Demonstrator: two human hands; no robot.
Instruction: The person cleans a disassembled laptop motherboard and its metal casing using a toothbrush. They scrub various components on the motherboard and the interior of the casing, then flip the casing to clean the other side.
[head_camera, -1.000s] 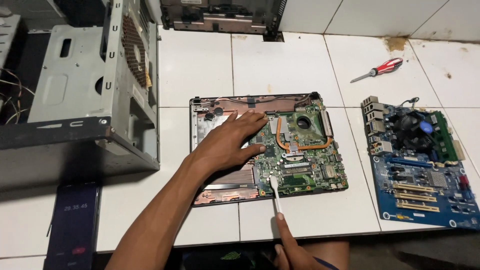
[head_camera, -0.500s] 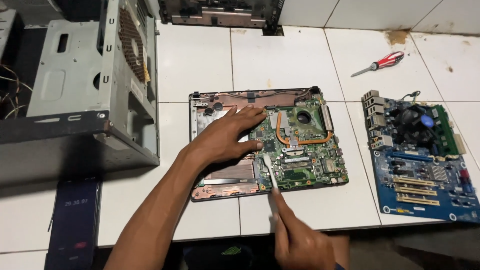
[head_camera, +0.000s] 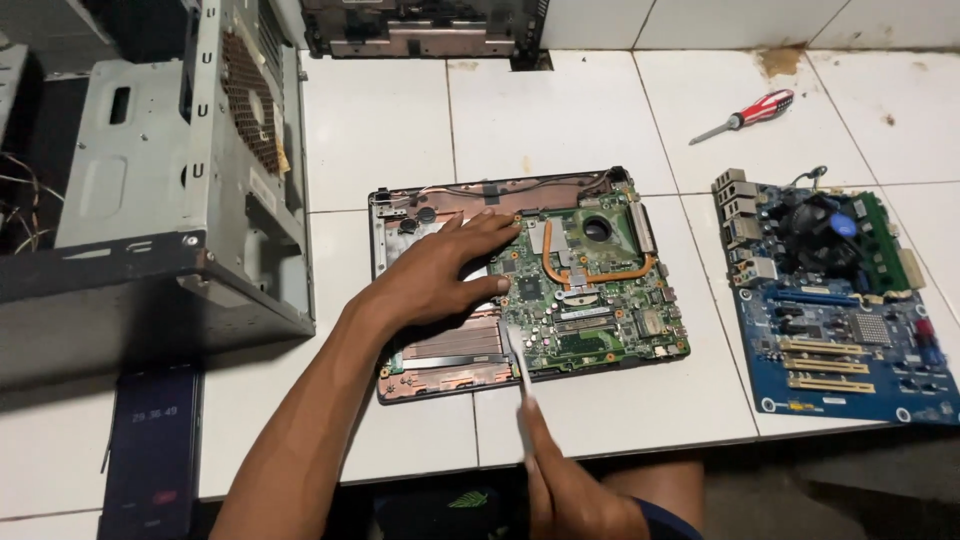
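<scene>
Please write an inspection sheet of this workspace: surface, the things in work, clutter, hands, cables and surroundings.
Surface: white tiled surface, with a brown stain at the far edge.
Things in work: opened laptop base with green laptop board exposed; thin white tool, tip at the board's left edge.
Clutter: red-handled screwdriver; blue desktop board with a fan; dark phone, screen lit.
Hands: left hand flat on the laptop base; right hand holds the white tool.
Cables: loose wires inside the grey computer case.
Surroundings: another opened device at the far edge.
</scene>
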